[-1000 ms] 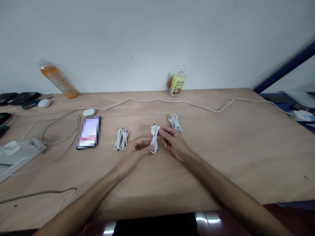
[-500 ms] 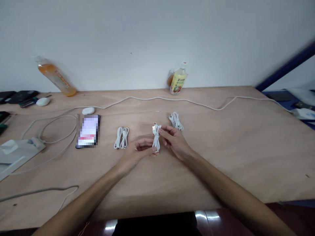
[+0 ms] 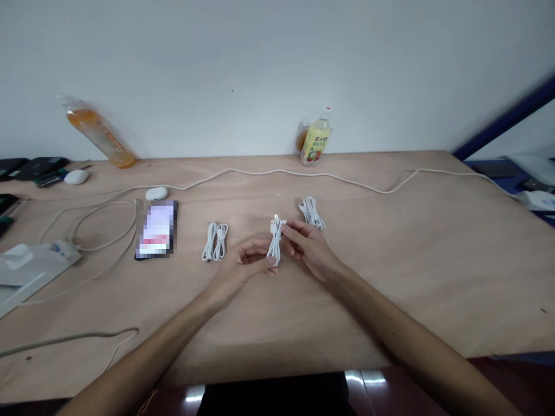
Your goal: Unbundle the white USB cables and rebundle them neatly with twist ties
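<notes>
Cable bundle [image 3: 275,247] between left hand [image 3: 247,260] and right hand [image 3: 311,247], gripped low by left, pinched near its plugs [image 3: 273,226] by right; barely shifted this past second, so seemingly still being handled.

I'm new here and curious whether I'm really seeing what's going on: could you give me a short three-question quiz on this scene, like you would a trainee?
1. Which hand pinches the end of the held cable nearest the person?
2. True or false: the phone lies to the left of the held cable.
3. What lies closest to the phone's far edge?
A. the yellow bottle
B. a white oval case
C. the orange bottle

Key: 1. the left hand; 2. true; 3. B.
</notes>
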`<state>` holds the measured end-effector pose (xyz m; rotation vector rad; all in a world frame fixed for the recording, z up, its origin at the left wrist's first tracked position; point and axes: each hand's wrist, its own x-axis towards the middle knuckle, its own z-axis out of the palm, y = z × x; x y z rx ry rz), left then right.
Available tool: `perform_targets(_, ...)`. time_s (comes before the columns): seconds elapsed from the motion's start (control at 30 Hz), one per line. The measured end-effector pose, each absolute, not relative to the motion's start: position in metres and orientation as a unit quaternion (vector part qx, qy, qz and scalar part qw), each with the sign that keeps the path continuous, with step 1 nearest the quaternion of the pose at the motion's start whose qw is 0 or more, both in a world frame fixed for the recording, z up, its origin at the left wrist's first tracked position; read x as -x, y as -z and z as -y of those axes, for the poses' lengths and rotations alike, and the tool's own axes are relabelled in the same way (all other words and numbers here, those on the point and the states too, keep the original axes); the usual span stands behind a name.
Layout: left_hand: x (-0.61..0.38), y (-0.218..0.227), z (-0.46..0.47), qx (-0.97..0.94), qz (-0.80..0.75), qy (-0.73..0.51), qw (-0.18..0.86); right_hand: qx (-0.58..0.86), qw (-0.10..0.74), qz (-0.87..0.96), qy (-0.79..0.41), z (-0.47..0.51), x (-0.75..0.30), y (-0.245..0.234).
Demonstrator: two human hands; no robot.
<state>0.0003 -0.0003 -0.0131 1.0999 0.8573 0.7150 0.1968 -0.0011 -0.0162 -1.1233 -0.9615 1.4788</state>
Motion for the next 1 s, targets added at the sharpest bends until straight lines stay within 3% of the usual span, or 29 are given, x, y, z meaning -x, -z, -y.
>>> perform_targets(0.4, 0.0008, 0.0137, 0.0041, -0.557, -0.415, -0.359, 0.623, 0.472, 0.523, 0.385, -0.596, 0.001, -0.1973, 0.0174)
perform_targets(1.0, 0.0, 0.015, 0.0057, -0.555, -0.419, -0.359, 0.622, 0.476, 0.515, 0.403, -0.588, 0.0011, -0.1974, 0.02)
